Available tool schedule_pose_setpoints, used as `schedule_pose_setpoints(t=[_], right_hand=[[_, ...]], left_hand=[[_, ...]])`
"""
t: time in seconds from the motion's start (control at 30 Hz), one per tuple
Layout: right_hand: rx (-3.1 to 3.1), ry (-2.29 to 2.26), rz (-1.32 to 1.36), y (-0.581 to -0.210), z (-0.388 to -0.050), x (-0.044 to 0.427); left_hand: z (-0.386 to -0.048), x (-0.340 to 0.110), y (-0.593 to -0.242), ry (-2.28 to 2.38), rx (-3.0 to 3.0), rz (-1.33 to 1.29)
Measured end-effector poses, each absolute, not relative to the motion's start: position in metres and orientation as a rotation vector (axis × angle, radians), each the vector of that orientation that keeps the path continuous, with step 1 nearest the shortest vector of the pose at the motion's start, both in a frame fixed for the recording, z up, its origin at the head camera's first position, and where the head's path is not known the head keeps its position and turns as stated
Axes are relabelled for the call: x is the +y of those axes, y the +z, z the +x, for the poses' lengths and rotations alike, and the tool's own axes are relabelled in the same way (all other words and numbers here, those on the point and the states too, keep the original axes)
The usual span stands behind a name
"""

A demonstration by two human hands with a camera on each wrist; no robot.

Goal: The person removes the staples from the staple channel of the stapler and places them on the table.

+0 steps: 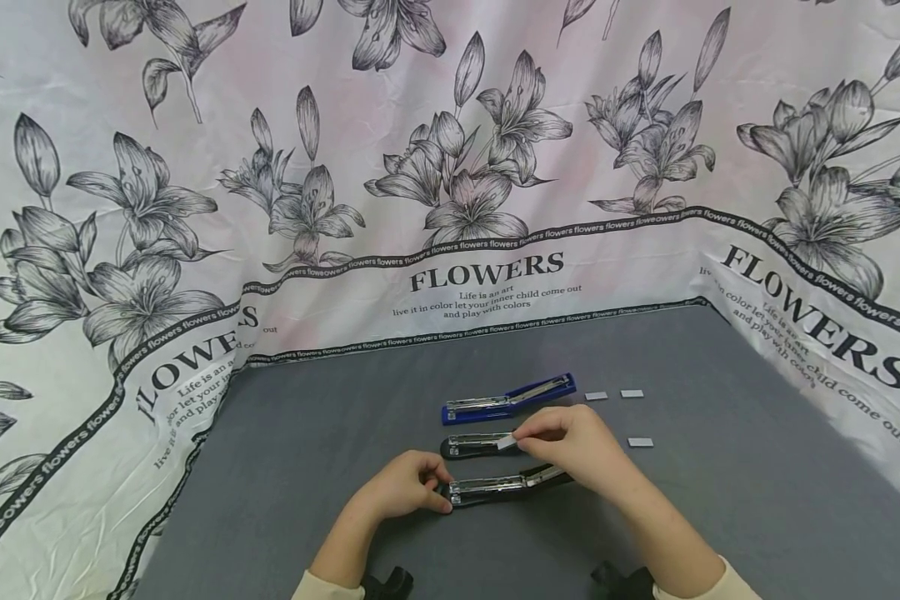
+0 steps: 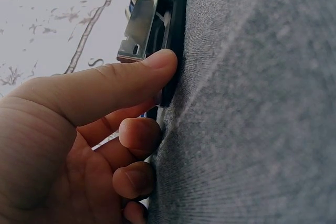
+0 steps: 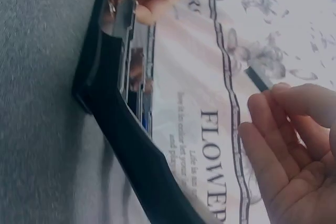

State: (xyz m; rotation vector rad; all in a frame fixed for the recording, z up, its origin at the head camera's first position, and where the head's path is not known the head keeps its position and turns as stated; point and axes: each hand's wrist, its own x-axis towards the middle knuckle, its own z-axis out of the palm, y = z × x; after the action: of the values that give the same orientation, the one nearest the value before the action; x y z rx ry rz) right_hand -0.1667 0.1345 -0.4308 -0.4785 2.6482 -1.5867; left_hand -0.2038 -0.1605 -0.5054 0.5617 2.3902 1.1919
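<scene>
Nearest to me lies a black stapler with its top swung back and its metal channel exposed. My left hand pinches its left end between thumb and fingers; the left wrist view shows the thumb pressed against the stapler's base. My right hand holds a small grey staple strip between thumb and fingertips, raised above the staplers. From the right wrist, that strip is apart from the near black stapler. A second black stapler lies behind, partly hidden by my right hand.
Farthest back is an opened blue stapler. To its right lie three loose staple strips, one beside it, another farther right, the third nearer. A flower-printed curtain borders the grey tabletop.
</scene>
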Motion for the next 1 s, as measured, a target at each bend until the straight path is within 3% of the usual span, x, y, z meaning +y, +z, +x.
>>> schedule_pose_setpoints(t=[0.53, 1.0], right_hand=[[2.568, -1.841, -0.284, -0.432, -0.140, 0.190], [2.792, -1.651, -0.055, -0.454, -0.125, 0.248]], left_hand=[[-0.204, -0.160, -0.505, 1.204, 2.383, 0.559], [-0.201, -0.162, -0.504, 1.237, 2.349, 0.596]])
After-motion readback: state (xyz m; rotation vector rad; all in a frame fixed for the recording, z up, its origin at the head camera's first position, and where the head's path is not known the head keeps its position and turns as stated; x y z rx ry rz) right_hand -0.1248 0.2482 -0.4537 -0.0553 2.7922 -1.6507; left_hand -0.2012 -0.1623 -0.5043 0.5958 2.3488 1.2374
